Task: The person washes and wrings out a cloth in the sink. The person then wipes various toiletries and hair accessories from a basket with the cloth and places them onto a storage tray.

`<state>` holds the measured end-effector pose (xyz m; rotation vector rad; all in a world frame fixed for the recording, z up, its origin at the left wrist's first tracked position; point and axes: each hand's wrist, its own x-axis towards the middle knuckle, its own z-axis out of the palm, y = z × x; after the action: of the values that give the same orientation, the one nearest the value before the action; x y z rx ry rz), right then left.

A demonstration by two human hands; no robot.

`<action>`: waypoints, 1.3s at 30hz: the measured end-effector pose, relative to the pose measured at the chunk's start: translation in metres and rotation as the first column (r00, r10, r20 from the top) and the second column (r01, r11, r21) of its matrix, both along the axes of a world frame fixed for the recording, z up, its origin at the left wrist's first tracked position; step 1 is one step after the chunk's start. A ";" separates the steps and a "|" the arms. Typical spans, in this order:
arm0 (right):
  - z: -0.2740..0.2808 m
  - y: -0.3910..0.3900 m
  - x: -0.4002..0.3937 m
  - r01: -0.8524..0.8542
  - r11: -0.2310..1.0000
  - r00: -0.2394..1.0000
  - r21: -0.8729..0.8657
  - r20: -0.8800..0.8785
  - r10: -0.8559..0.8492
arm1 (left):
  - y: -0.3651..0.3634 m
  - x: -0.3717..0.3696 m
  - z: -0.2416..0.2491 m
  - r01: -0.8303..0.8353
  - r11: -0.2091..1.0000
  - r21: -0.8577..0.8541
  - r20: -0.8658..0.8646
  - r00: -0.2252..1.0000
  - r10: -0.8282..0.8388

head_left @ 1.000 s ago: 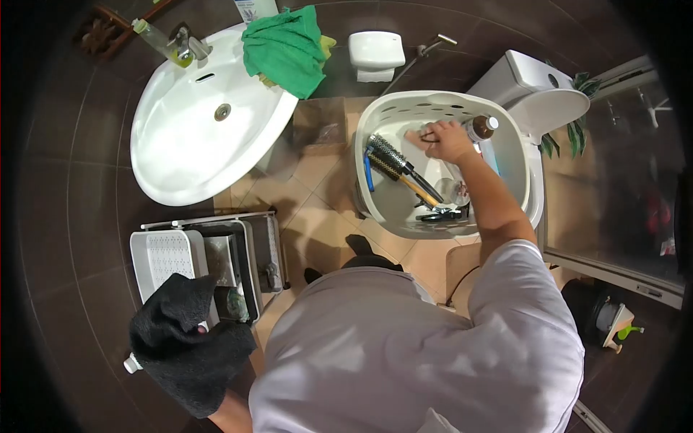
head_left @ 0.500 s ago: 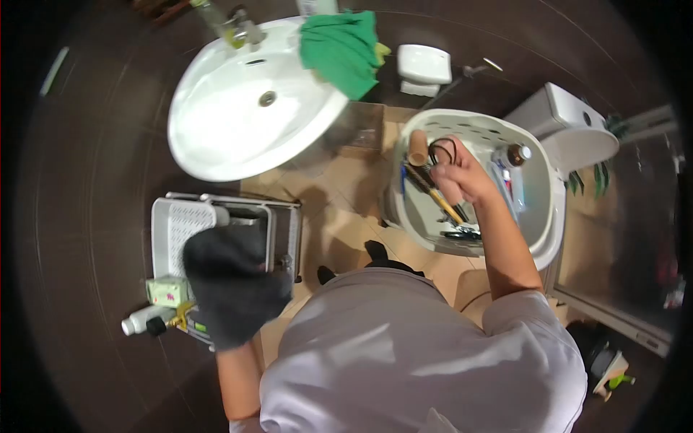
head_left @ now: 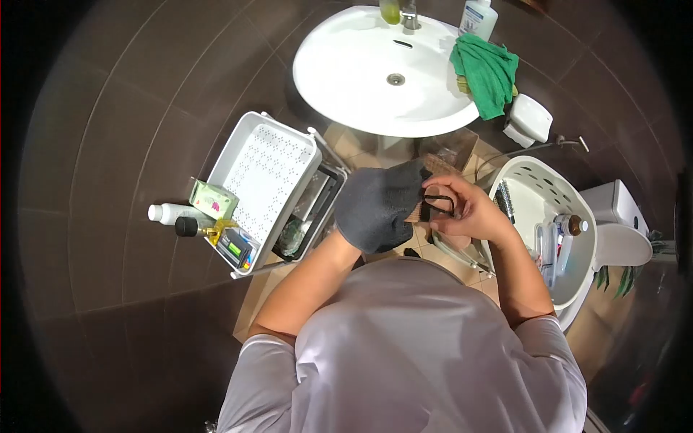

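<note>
My left hand [head_left: 377, 209] is inside a dark grey cloth mitt, so its fingers are hidden. Facing it, my right hand [head_left: 465, 209] is closed with thumb and fingers on a thin black loop, like a hair tie [head_left: 442, 198]. Brown comb-like pieces with fine teeth [head_left: 437, 165] show between the two hands, up against the mitt. How the mitt grips them, if at all, is not visible. To the right stands a white laundry basket [head_left: 588, 249] with a black brush [head_left: 504, 200], a brown bottle [head_left: 575, 225] and clear packages inside.
At left, a white perforated tray [head_left: 253, 173] tops a cart, with a white bottle [head_left: 170, 213], a green-white box [head_left: 214, 198] and a dark compartment beside it. Ahead is a sink [head_left: 346, 79] with a green cloth [head_left: 485, 76] and a pump bottle [head_left: 478, 18]. A toilet [head_left: 613, 209] stands behind the basket.
My right hand has come out of the basket with the black loop, toward my body's middle. The mitted left hand has moved right from the cart to meet it. The view has turned left.
</note>
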<state>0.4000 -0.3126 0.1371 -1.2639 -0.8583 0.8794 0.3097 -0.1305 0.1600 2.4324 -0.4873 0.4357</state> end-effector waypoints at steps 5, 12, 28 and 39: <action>-0.005 0.001 0.013 0.192 0.981 0.896 0.034 -0.414 -0.161 | 0.026 -0.008 -0.018 -0.253 0.933 -0.254 -0.079 0.967 0.241; -0.013 0.084 -0.024 0.467 0.875 0.858 0.127 -0.307 -0.413 | 0.008 -0.015 0.005 -0.296 0.837 -0.460 -0.199 0.953 0.228; 0.010 0.070 -0.002 0.497 0.857 0.775 0.134 -0.513 -0.369 | 0.031 -0.025 -0.012 -0.381 0.837 -0.393 0.083 0.892 0.445; 0.033 0.080 -0.013 0.572 0.820 0.819 -0.019 -0.056 -0.572 | 0.045 -0.037 -0.007 -0.554 0.814 -0.172 0.236 0.780 0.580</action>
<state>0.3874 -0.2328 0.1698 -1.3842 -0.3812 0.4248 0.2726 -0.0859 0.1525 2.3995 0.1845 1.0438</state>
